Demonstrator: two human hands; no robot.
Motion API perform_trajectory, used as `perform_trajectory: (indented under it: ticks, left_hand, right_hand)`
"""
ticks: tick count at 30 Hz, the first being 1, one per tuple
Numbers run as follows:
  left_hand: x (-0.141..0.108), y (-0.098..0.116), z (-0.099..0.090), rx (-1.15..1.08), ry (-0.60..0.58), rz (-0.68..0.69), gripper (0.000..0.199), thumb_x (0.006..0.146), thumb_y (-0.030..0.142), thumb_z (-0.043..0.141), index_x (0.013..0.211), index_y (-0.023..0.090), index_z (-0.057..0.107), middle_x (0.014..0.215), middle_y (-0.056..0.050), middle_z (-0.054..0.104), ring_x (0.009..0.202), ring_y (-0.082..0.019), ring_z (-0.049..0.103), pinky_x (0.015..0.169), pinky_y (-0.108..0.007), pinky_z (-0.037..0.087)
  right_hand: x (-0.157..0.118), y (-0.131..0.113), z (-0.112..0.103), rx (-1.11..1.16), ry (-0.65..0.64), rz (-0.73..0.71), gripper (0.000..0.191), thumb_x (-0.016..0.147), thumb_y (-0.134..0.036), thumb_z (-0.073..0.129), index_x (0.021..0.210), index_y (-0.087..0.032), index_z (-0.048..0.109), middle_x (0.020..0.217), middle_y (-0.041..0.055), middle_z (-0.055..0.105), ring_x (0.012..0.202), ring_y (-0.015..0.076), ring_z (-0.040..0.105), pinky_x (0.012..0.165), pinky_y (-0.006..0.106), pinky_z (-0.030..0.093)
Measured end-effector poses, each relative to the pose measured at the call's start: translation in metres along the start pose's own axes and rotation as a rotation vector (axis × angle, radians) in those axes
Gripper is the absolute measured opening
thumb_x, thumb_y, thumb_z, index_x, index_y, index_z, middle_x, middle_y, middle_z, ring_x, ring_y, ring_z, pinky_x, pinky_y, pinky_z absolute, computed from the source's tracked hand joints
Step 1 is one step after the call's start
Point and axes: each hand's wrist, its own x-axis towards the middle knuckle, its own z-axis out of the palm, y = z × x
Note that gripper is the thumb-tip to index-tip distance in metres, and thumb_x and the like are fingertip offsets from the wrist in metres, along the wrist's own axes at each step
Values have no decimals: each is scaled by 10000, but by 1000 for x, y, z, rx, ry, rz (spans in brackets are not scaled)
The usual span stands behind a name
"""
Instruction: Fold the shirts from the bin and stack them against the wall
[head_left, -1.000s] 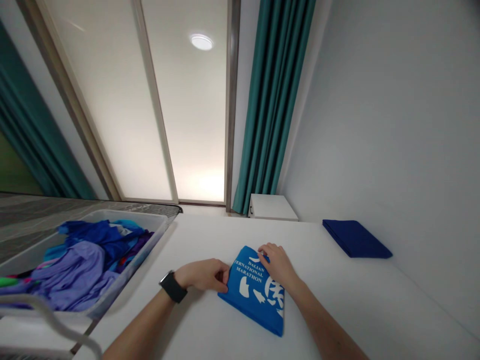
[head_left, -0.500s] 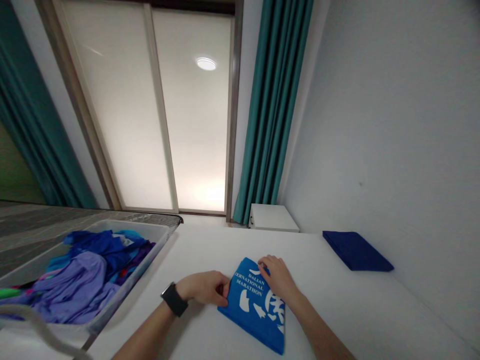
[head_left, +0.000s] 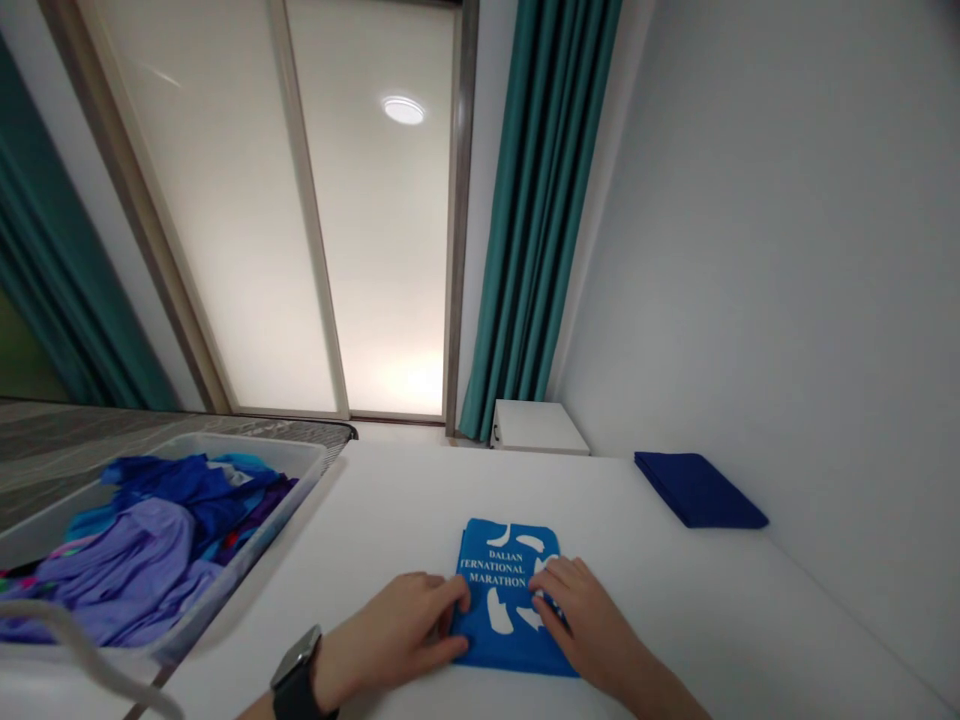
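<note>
A folded blue shirt (head_left: 501, 640) with white lettering that reads "DALIAN" and "MARATHON" lies on the white table in front of me. At its left edge, my left hand (head_left: 409, 630) touches the cloth, thumb and forefinger apart; a dark watch (head_left: 298, 672) is on that wrist. My right hand (head_left: 589, 622) rests over the right side of the shirt, its fingers bent and apart, covering part of the white print. Farther right, a folded navy cloth (head_left: 701, 490) lies near the wall.
At the left stands a translucent bin (head_left: 304, 450) with several crumpled garments, including a lavender one (head_left: 142, 570). A pale curved handle or cord (head_left: 82, 650) crosses the lower left corner. Beyond the white table (head_left: 405, 490) is a small white cabinet (head_left: 540, 428) beside a teal curtain (head_left: 540, 220).
The blue shirt has turned from a slanted position to nearly square with me. My right hand has moved down its right side; my left hand has shifted lower along the left edge.
</note>
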Motion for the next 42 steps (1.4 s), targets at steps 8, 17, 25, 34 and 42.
perform_trajectory:
  ticks: [8, 17, 25, 34, 42]
  left_hand:
    - [-4, -1, 37, 292, 91, 71, 70, 898, 233, 555, 953, 252, 515, 949, 2, 655, 844, -196, 604, 729, -304, 397]
    - [-9, -8, 50, 314, 145, 51, 129, 872, 108, 545, 897, 232, 519, 936, -3, 639, 831, -188, 588, 723, -304, 404]
    - [-18, -9, 55, 250, 191, 50, 99, 898, 132, 522, 902, 231, 519, 956, -14, 612, 865, -195, 549, 770, -326, 397]
    - [4, -23, 43, 142, 194, -44, 115, 910, 131, 482, 935, 224, 545, 1012, -34, 597, 910, -191, 540, 803, -320, 419]
    - [47, -63, 23, 138, 278, -73, 119, 914, 151, 444, 954, 211, 539, 954, -35, 576, 898, -197, 543, 799, -319, 429]
  right_hand:
    - [-52, 10, 0, 32, -2, 0, 228, 847, -205, 562, 1070, -249, 559, 968, 40, 663, 897, 206, 618, 912, 376, 449]
    - [-58, 12, 6, 15, -44, -8, 296, 804, -120, 578, 1068, -251, 566, 973, 38, 656, 916, 206, 618, 945, 406, 439]
    - [-60, 14, 3, 50, -103, -30, 256, 869, -131, 554, 1074, -283, 574, 1066, 26, 627, 994, 191, 590, 956, 369, 424]
    - [-30, 21, 9, 27, -68, 25, 209, 923, -152, 508, 1076, -268, 590, 1033, 37, 626, 961, 207, 585, 870, 366, 451]
    - [33, 49, 16, -35, -17, 8, 240, 913, -118, 470, 1097, -231, 575, 1050, 65, 628, 986, 219, 579, 863, 371, 440]
